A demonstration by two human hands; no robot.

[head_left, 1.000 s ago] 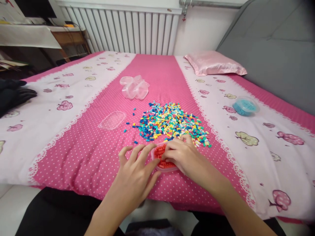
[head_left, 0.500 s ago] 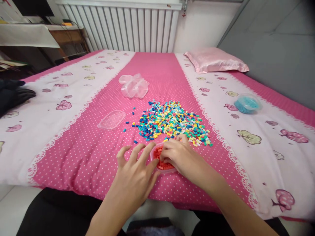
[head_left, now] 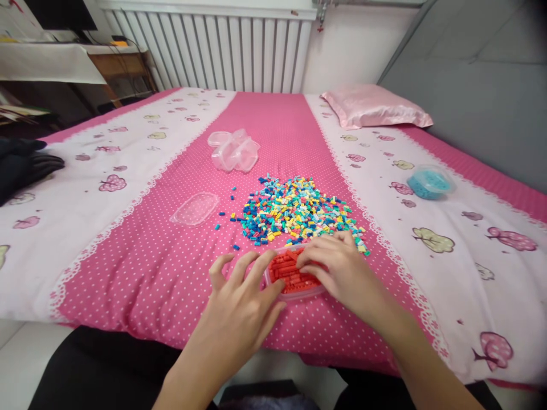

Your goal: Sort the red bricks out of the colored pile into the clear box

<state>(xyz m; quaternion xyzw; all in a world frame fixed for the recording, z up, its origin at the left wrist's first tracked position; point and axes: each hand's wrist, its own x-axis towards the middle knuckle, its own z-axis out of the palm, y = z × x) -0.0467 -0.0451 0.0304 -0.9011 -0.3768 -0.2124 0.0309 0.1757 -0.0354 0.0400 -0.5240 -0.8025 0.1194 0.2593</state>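
A clear plastic container (head_left: pixel 294 296) filled with small red toy bricks (head_left: pixel 293 276) sits on the bed close to me. My left hand (head_left: pixel 243 302) is at its left end, fingers spread and bent, the thumb over the rim touching the bricks. On the right, my right hand (head_left: pixel 337 265) rests over the bricks with bent fingers. A gap shows between its thumb and fingers, and no brick is visibly gripped. Just beyond the container lies a loose pile of mixed blue, yellow, green and white bricks (head_left: pixel 294 210).
A clear lid (head_left: pixel 195 208) lies left of the pile. Several clear containers (head_left: pixel 235 151) are stacked farther back. A lidded container of blue pieces (head_left: pixel 431 183) stands at the right. There is a pink pillow (head_left: pixel 376 106) at the back and a black glove-like item (head_left: pixel 29 168) at the left.
My right hand has shifted right across the red bricks, and its thumb has come away from the fingers. More of the container and its bricks show. My left hand has moved slightly right.
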